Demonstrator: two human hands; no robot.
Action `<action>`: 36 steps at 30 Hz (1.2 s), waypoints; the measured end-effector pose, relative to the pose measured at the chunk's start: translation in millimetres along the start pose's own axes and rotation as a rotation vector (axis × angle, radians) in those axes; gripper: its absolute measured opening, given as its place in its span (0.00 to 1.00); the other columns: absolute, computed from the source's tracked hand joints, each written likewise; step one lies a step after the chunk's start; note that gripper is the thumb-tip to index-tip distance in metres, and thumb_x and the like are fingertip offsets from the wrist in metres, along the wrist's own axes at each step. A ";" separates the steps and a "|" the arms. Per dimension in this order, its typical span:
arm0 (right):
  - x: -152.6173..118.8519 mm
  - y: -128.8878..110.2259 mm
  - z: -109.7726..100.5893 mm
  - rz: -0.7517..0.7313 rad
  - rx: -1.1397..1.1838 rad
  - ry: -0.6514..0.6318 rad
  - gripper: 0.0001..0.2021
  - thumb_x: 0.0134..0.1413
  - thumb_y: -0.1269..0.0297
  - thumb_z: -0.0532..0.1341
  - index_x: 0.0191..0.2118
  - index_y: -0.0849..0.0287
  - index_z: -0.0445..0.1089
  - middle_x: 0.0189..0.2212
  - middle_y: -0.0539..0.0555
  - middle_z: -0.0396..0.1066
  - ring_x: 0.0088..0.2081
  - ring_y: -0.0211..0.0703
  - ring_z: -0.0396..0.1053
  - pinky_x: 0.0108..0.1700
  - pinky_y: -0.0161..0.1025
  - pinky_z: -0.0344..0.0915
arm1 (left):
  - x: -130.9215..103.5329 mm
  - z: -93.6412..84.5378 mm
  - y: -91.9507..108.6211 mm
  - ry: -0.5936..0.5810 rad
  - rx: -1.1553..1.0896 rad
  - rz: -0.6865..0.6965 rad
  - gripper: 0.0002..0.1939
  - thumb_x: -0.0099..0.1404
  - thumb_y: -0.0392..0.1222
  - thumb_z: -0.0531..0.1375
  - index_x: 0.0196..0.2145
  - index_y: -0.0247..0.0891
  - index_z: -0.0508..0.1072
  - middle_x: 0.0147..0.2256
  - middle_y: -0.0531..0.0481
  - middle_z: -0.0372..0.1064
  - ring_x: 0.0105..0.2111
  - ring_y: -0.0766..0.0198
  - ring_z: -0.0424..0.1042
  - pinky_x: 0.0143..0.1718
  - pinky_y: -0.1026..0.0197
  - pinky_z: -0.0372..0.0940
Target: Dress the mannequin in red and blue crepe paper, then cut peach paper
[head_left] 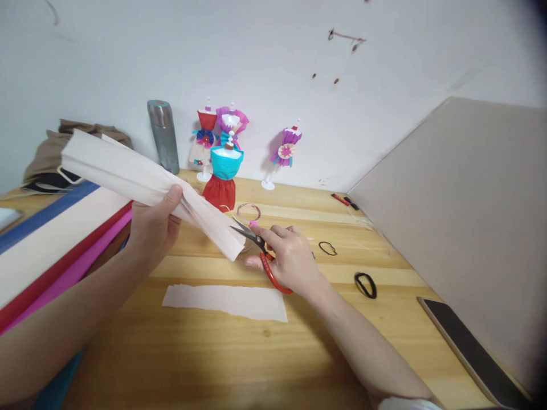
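Note:
My left hand [156, 225] is closed around a long folded sheet of white crepe-like paper [115, 171], raised above the table and slanting down to the right. In my right hand [288, 256] are red-handled scissors [269, 270]. Their dark blades are parted and lie close to the lower right end of the paper; whether they touch it I cannot tell. A cut strip of pale paper [226, 300] with a wavy edge lies flat on the table below both hands. Behind the scissors stands a mini dress form [226, 165] in a turquoise top and red skirt.
More dressed forms, including a purple one [287, 149], stand by the wall. A grey bottle [163, 136] is at the back left. Coloured paper sheets [55, 239] lie at left. Black bands [366, 285] and a phone [470, 347] are at right, beside a side panel [461, 199].

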State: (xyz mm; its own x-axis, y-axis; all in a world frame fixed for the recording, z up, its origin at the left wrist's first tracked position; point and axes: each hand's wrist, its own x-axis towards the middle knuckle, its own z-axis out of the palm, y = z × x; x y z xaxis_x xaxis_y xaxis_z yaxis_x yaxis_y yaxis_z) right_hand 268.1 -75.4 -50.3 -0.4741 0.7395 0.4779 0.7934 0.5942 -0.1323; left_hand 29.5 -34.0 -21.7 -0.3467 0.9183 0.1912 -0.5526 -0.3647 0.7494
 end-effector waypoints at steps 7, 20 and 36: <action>-1.5 2.5 3.6 -0.009 -0.016 0.035 0.37 0.58 0.32 0.50 0.49 0.63 0.75 0.22 0.53 0.68 0.24 0.41 0.62 0.33 0.39 0.55 | 0.4 0.6 -0.7 -0.011 -0.016 0.004 0.13 0.46 0.32 0.73 0.31 0.35 0.78 0.28 0.52 0.76 0.27 0.65 0.75 0.31 0.63 0.76; -0.1 0.6 -3.8 0.079 0.183 -0.060 0.32 0.58 0.39 0.58 0.55 0.62 0.71 0.29 0.55 0.70 0.29 0.45 0.67 0.34 0.40 0.59 | 3.0 -2.3 -3.1 -0.033 -0.043 0.015 0.13 0.48 0.31 0.72 0.33 0.36 0.79 0.29 0.52 0.77 0.29 0.65 0.77 0.34 0.63 0.76; -1.2 1.4 0.9 -0.004 0.013 -0.006 0.35 0.58 0.34 0.52 0.51 0.63 0.74 0.26 0.55 0.71 0.28 0.44 0.67 0.34 0.40 0.55 | 3.5 -2.3 -0.9 -0.037 -0.033 0.030 0.15 0.46 0.32 0.73 0.33 0.34 0.78 0.29 0.52 0.76 0.29 0.63 0.75 0.32 0.60 0.77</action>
State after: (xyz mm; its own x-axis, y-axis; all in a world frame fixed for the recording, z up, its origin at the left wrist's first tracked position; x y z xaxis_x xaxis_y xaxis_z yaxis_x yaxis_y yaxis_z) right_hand 269.5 -75.1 -51.8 -0.4797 0.7391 0.4729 0.7865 0.6012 -0.1417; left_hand 27.1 -30.8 -23.2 -0.3352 0.9118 0.2370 -0.5675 -0.3962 0.7218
